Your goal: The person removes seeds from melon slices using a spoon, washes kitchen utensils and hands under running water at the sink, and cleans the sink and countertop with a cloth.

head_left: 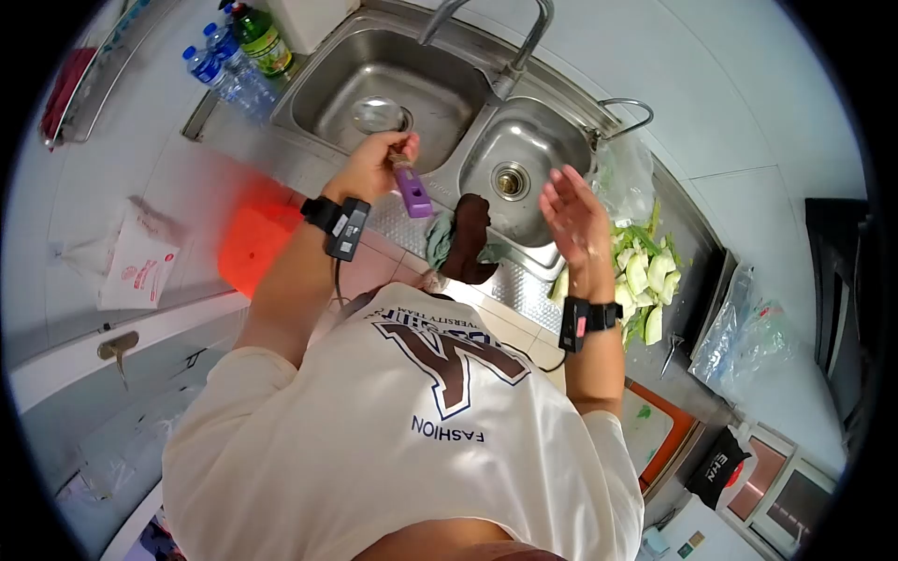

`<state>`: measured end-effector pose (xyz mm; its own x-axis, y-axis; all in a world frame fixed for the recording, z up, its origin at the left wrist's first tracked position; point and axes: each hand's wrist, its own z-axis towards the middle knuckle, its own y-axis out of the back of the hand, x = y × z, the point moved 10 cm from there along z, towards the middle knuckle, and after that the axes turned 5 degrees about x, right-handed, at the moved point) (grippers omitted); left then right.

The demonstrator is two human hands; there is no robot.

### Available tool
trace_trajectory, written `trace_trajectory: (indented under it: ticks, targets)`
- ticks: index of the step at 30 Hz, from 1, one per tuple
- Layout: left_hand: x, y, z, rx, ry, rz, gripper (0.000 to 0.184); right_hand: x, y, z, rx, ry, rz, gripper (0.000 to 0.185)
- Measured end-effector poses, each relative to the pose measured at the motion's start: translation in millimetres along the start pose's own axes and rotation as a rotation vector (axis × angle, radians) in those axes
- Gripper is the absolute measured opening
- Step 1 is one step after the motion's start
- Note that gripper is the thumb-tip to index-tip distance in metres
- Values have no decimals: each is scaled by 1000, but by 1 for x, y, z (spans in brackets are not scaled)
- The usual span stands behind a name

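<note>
My left hand point(369, 168) is closed around a ladle by its purple handle point(412, 190), whose butt end points back toward me. Its round, shiny metal head point(377, 114) appears beyond my fingers, over the left basin point(318, 70); part of the shaft is hidden by my hand. My right hand point(575, 215) is held up at the right side of the small basin point(486, 154), fingers extended and holding nothing. Between my hands, a dark brown cloth point(470, 238) and a grey-green cloth point(439, 238) hang over the sink's front edge.
Pale green vegetable pieces point(645, 280) lie on the counter right of my right hand, beside a clear plastic bag point(625, 178). A faucet point(524, 56) arches over the sink. Bottles point(262, 42) stand at the back left; a red bin point(253, 243) is below left.
</note>
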<state>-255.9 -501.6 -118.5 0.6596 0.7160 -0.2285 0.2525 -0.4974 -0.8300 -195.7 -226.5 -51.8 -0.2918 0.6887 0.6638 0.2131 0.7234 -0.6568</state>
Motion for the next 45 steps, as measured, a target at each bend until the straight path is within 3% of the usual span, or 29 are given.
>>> trace_trajectory:
  ticks: [3, 9, 18, 24, 30, 36, 39, 41, 45]
  targets:
    - [-4, 2, 16, 51, 33, -56, 9, -9, -17, 41, 80, -47, 20, 34]
    - [-12, 5, 35, -48, 6, -66, 10, -21, -57, 100, 174, -152, -11, 41]
    - [-35, -9, 86, 24, 91, -164, 12, -55, -78, 191, 27, -209, -70, 45]
    - [-52, -17, 104, 33, 124, -90, 12, -62, -88, 243, -101, -121, -168, 48]
    - [-57, -13, 106, 34, 177, -75, 12, -88, -64, 264, -197, -215, -137, 35]
    - [-58, 1, 114, 21, 214, -93, 13, -88, -46, 266, -184, -158, -316, 23]
    - [-58, 2, 120, 15, 195, -76, 13, -98, -49, 254, -135, -202, -309, 36]
    - [-59, 1, 125, 14, 178, -50, 12, -92, -60, 238, -171, -74, -167, 55]
    - [-66, 25, 146, -95, 124, -86, 13, -102, -67, 216, -195, -36, 17, 71]
